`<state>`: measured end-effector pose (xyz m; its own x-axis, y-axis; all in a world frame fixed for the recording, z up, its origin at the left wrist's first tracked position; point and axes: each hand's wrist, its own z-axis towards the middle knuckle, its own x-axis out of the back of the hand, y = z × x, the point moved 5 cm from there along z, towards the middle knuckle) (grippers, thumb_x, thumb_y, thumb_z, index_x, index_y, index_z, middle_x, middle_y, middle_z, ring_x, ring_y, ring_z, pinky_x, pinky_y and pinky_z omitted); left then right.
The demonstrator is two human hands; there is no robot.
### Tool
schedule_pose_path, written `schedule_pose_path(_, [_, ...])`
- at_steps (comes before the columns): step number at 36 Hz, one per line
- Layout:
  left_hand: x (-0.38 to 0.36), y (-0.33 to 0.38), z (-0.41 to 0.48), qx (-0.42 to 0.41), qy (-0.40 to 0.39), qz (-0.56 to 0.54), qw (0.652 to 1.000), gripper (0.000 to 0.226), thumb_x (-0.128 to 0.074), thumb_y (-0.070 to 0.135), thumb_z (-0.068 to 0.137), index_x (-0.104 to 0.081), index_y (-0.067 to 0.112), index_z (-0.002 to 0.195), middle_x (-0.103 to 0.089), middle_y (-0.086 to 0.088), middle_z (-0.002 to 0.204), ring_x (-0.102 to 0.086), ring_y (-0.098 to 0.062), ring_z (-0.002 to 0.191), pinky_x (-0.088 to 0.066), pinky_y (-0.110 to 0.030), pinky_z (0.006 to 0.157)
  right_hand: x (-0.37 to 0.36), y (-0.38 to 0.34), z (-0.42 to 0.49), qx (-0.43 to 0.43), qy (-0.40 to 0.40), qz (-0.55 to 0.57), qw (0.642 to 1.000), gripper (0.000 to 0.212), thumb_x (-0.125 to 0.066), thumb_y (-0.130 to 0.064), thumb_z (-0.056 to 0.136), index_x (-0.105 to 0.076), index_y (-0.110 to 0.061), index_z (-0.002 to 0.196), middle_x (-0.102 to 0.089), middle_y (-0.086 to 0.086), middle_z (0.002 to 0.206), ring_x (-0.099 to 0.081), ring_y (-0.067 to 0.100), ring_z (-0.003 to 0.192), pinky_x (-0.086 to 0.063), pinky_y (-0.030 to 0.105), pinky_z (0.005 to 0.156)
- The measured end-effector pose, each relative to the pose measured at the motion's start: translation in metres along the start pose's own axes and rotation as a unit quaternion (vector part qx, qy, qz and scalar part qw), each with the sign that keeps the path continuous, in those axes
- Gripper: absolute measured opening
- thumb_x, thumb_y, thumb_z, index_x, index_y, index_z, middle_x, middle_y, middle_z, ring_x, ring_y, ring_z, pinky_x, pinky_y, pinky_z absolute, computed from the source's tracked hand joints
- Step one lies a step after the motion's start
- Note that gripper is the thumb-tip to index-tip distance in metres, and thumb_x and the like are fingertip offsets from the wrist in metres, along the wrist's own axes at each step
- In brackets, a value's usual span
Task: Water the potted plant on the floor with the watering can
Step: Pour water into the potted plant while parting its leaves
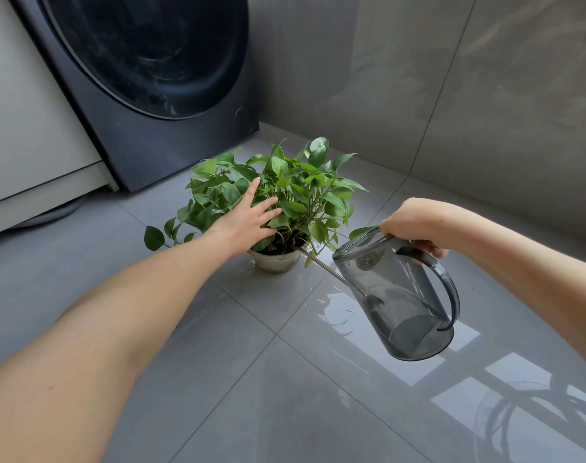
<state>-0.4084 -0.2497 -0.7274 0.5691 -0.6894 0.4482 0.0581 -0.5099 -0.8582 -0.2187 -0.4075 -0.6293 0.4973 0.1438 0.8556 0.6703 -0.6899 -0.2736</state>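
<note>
A leafy green plant (pixel 305 182) grows in a small pale pot (pixel 274 262) on the grey tiled floor. My left hand (pixel 248 218) reaches into the leaves with straight, spread fingers and pushes them aside over the pot. My right hand (pixel 415 225) grips the top of the handle of a smoky transparent watering can (pixel 402 299). The can is tilted toward the plant. Its thin metal spout (pixel 318 262) reaches the pot's rim at the soil. Whether water is flowing cannot be made out.
A dark front-loading washing machine (pixel 157 78) stands behind the plant at the back left, beside a white cabinet (pixel 27 128). A grey tiled wall (pixel 452 95) runs along the back right. The glossy floor (pixel 284 379) reflects a window at the lower right.
</note>
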Motion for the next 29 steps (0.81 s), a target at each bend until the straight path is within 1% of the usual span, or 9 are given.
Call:
schedule_pose_path(14, [0.0013, 0.0007, -0.0004, 0.000, 0.002, 0.004, 1.000, 0.059, -0.046, 0.024, 0.098, -0.018, 0.033, 0.149, -0.002, -0.011, 0.160, 0.005, -0.035, 0.145, 0.004, -0.075, 0.103, 0.0006, -0.0028, 0.0039, -0.002, 0.003, 0.002, 1.000, 0.024, -0.041, -0.009, 0.087, -0.038, -0.008, 0.064, -0.032, 0.009, 0.053, -0.028, 0.020, 0.045, -0.020, 0.021, 0.049])
schedule_pose_path(18, [0.0013, 0.0011, 0.0001, -0.001, 0.002, 0.009, 1.000, 0.058, -0.045, 0.024, 0.099, -0.018, 0.033, 0.150, -0.002, -0.011, 0.160, 0.005, -0.035, 0.145, 0.005, -0.075, 0.103, 0.0014, -0.0049, 0.0041, 0.008, 0.017, -0.017, 1.000, 0.023, -0.041, -0.010, 0.086, -0.038, -0.007, 0.064, -0.033, 0.009, 0.054, -0.029, 0.020, 0.044, -0.021, 0.020, 0.047])
schedule_pose_path(22, [0.0017, 0.0011, 0.0001, -0.002, -0.001, 0.008, 1.000, 0.057, -0.042, 0.023, 0.099, -0.017, 0.032, 0.150, 0.000, -0.011, 0.159, 0.006, -0.035, 0.145, 0.005, -0.074, 0.103, 0.0015, -0.0065, 0.0052, 0.015, 0.027, -0.040, 0.999, 0.022, -0.040, -0.010, 0.086, -0.040, -0.006, 0.064, -0.037, 0.012, 0.054, -0.035, 0.024, 0.047, -0.024, 0.021, 0.044])
schedule_pose_path(26, [0.0011, 0.0011, -0.0001, -0.001, -0.001, 0.007, 1.000, 0.058, -0.043, 0.022, 0.099, -0.016, 0.032, 0.150, 0.000, -0.012, 0.159, 0.006, -0.035, 0.145, 0.005, -0.074, 0.103, 0.0027, -0.0061, 0.0065, 0.018, 0.032, -0.050, 0.998, 0.023, -0.041, -0.011, 0.086, -0.039, -0.006, 0.063, -0.036, 0.012, 0.052, -0.033, 0.021, 0.043, -0.024, 0.021, 0.043])
schedule_pose_path(29, [0.0010, 0.0008, 0.0002, -0.001, 0.000, 0.005, 1.000, 0.058, -0.043, 0.023, 0.099, -0.016, 0.032, 0.150, 0.000, -0.011, 0.159, 0.006, -0.035, 0.145, 0.005, -0.074, 0.103, 0.0034, -0.0058, 0.0075, 0.020, 0.032, -0.052, 0.998, 0.023, -0.041, -0.011, 0.086, -0.039, -0.006, 0.064, -0.036, 0.012, 0.053, -0.033, 0.022, 0.044, -0.024, 0.021, 0.044])
